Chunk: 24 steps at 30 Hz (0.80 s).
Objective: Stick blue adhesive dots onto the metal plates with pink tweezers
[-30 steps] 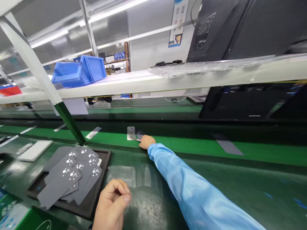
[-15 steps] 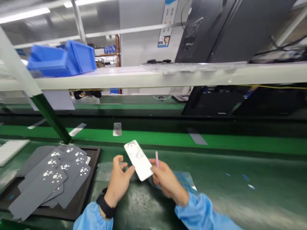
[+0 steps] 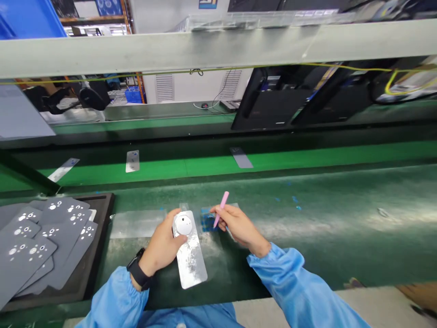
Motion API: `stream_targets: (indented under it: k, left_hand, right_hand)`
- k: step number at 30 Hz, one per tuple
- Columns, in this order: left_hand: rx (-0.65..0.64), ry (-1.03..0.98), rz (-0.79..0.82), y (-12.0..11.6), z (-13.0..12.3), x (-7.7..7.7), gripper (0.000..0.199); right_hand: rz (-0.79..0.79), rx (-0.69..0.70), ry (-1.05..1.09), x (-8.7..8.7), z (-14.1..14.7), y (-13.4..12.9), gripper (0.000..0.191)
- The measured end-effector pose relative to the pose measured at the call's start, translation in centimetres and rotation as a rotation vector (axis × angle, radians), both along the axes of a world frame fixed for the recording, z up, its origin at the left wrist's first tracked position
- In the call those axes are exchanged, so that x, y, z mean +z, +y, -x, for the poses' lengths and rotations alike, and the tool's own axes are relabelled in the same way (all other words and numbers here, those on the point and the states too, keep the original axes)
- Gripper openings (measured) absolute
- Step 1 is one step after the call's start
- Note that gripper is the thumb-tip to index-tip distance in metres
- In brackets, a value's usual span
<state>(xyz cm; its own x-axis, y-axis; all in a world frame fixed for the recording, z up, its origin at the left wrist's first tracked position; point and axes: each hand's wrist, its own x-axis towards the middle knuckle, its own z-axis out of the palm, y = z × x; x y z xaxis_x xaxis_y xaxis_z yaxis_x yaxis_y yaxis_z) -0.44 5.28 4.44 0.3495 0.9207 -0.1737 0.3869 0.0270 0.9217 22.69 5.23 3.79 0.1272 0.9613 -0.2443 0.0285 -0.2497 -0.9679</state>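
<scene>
My left hand (image 3: 164, 243) grips a silvery phone back cover (image 3: 191, 262) by its upper edges, thumb across the front and fingers behind. The cover has a round camera ring near its top and a shiny, mottled face. In my right hand (image 3: 237, 225) a slim pink pen-shaped tool (image 3: 221, 209) is pinched, tip pointing down. That tip is over a clear sheet with blue squares (image 3: 206, 221), partly hidden by the hand. Whether the tip touches the sheet I cannot tell.
At left, a black tray (image 3: 99, 237) bears several grey phone covers (image 3: 64, 232). A clear strip (image 3: 136, 224) lies beside my left hand. Single covers (image 3: 133, 161) rest on the green belt (image 3: 184, 168) behind. A white shelf beam (image 3: 170, 50) crosses above; blue scraps (image 3: 295, 200) dot the bench.
My view has tipped downward. The cover has passed from my right hand's fingers into my left hand and turned more upright. My right hand has moved to the blue-squared sheet with the pink tool.
</scene>
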Motion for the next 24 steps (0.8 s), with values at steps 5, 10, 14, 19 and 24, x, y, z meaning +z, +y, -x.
stream_targets:
  k: [5, 10, 14, 19, 24]
  left_hand:
    - [-0.017, 0.022, -0.001, -0.5, -0.5, 1.5, 0.065]
    - [0.008, -0.041, -0.006, 0.3, -0.2, 0.1, 0.063]
    - [0.096, -0.053, 0.053, 2.1, 1.0, -2.6, 0.064]
    - [0.174, -0.053, 0.027, 2.1, 2.8, -4.1, 0.062]
    - [0.238, 0.016, -0.023, 1.2, 4.2, -3.5, 0.060]
  right_hand:
    - [0.113, 0.102, 0.023, -1.2, 1.6, 2.1, 0.028]
    - [0.143, -0.107, 0.169, -2.0, 0.6, 2.0, 0.027]
    - [0.130, -0.170, 0.197, -2.5, -1.0, 0.8, 0.030]
    - [0.106, -0.199, 0.180, -3.6, -2.6, 0.1, 0.032]
    - [0.113, -0.177, 0.130, -3.4, -2.3, 0.3, 0.029]
